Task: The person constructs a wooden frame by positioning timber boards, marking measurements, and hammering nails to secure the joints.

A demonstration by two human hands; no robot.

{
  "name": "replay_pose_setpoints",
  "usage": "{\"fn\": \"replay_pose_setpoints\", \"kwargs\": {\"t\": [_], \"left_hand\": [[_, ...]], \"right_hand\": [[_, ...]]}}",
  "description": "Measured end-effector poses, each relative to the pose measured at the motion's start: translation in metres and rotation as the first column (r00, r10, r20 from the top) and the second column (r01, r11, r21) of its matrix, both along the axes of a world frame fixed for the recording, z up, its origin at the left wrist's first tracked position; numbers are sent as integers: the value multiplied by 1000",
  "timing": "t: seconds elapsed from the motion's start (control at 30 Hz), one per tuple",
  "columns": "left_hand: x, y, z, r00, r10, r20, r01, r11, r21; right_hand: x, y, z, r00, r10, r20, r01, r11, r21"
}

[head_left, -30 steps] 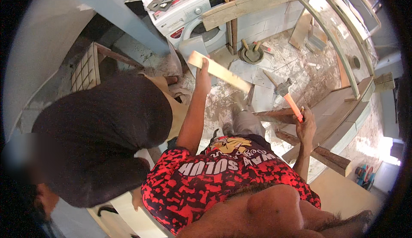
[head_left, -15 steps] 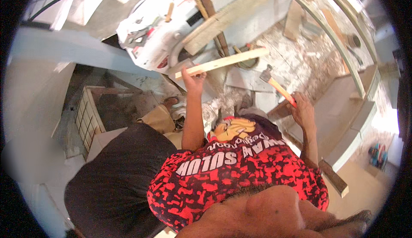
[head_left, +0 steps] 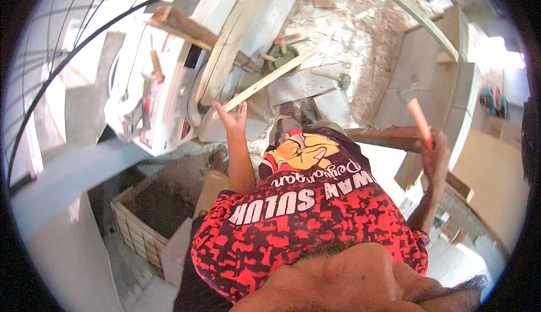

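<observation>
My left hand [head_left: 232, 117] holds the near end of a long pale wooden strip [head_left: 276, 79], palm turned up and fingers partly spread under it. The strip slants away toward the far right, its far end over a round dark bucket [head_left: 286, 62]. On the right, my right hand [head_left: 435, 155] is closed round the orange handle of a hammer [head_left: 418, 119]. Its head points away from me and is smeared by motion. The hammer is raised and apart from the strip.
A thick wooden beam [head_left: 232, 41] stands beyond my left hand, beside a white machine-like box [head_left: 169, 121]. Another hammer [head_left: 332, 76] lies on the debris-strewn floor [head_left: 338, 30]. A curved pale timber [head_left: 414, 10] crosses at the far right. At lower left is an open crate [head_left: 141, 230].
My right hand has moved to the right with the hammer. The strip has tilted more steeply away, and my left palm has opened upward beneath it. The whole view has turned.
</observation>
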State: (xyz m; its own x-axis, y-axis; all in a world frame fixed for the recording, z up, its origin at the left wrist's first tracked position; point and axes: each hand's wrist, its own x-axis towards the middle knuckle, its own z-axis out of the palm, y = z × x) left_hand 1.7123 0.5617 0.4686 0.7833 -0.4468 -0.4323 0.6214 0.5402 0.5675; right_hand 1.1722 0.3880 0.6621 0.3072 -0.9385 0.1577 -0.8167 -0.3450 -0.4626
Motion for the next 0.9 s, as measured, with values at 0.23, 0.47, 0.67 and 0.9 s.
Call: {"fn": "replay_pose_setpoints", "kwargs": {"t": [0.23,0.47,0.67,0.9], "left_hand": [[-9,-44,-11,989,-138,-51,141,987,73],[3,-49,-18,984,-179,3,177,975,131],[2,-42,-24,990,-140,-4,138,967,214],[-17,-47,-36,997,-75,-21,78,961,264]], "right_hand": [[-12,-48,88,977,-114,181,138,983,-123],[15,-128,68,936,-213,282,294,912,-286],[52,-174,-76,699,-279,659,458,882,-112],[82,-200,-271,314,-529,788,618,745,253]]}}
